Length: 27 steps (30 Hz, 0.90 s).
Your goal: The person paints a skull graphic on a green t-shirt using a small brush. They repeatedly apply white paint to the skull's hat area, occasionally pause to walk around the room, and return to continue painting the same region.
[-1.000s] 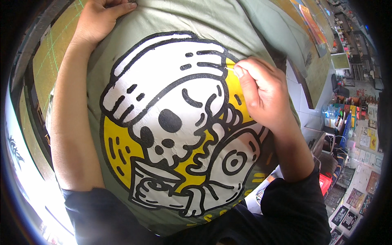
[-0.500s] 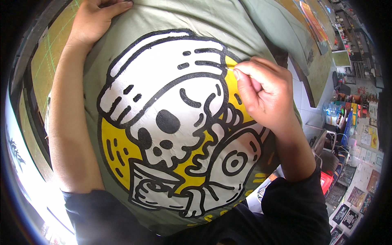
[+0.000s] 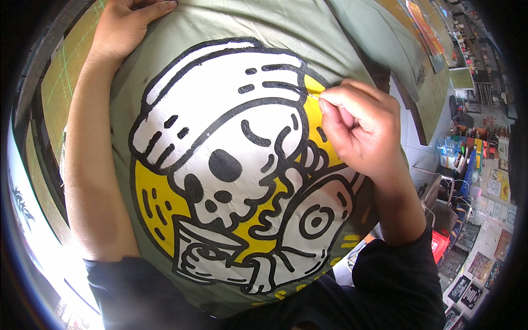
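Observation:
A grey-green T-shirt (image 3: 308, 22) is spread below me, with a large print (image 3: 220, 110) of a white skull in a banded cap, thick black outlines and yellow behind it. My left hand (image 3: 124, 25) is at its upper left, fingers bent and thumb along the fabric; whether it grips or only presses, I cannot tell. Beside the cap's right end, my right hand (image 3: 357, 126) pinches a thin pale stick-like tool (image 3: 314, 97), its tip near the black outline where white meets yellow. The tool is too small to make out exactly.
A greenish board (image 3: 66, 66) with fine lines lies at the left. Orange-and-yellow sheets (image 3: 423, 33) lie on the board at upper right. Beyond, to the right, are a chair (image 3: 461, 115), a water bottle (image 3: 446, 147), a red crate (image 3: 439, 245) and printed items (image 3: 470, 291) below.
My right hand, with the thin tool, has shifted slightly right along the cap's end. The printed shirt and my left forearm appear slightly farther left and up in view.

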Tool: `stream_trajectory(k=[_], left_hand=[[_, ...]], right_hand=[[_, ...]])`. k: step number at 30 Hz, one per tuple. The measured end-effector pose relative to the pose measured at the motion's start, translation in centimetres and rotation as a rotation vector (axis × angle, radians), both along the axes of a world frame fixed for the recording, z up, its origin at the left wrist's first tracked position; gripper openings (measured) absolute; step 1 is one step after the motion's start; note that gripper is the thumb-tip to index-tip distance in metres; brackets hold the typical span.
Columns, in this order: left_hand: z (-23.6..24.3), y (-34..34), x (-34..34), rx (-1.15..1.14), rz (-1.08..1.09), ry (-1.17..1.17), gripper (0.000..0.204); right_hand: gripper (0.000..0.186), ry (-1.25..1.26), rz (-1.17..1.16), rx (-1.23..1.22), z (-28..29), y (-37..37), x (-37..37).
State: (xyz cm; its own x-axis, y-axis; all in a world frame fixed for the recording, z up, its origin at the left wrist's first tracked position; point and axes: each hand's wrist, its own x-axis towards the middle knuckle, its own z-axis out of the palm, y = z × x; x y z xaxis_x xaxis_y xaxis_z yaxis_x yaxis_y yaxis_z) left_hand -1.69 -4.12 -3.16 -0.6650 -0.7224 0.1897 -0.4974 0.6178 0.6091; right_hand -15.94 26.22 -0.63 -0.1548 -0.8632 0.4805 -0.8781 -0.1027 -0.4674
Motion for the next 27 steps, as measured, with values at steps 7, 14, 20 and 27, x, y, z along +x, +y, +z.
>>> stream_trajectory(k=[7, 14, 20, 27], left_hand=[[0.2, 0.3, 0.3, 0.008, 0.016, 0.009, 0.035], [0.2, -0.2, -0.1, -0.013, -0.025, -0.021, 0.035], [-0.4, 0.2, -0.6, 0.017, -0.002, 0.009, 0.037], [0.0, -0.5, 0.0, -0.002, -0.014, 0.005, 0.040]], right_hand=[[0.007, 0.012, -0.002, 0.066, 0.5, 0.5, 0.2], [0.010, -0.061, 0.001, 0.009, 0.0, 0.6, -0.5], [0.011, -0.039, -0.024, 0.014, -0.3, 0.6, -0.4], [0.011, -0.047, 0.025, 0.008, 0.1, 0.4, -0.4]])
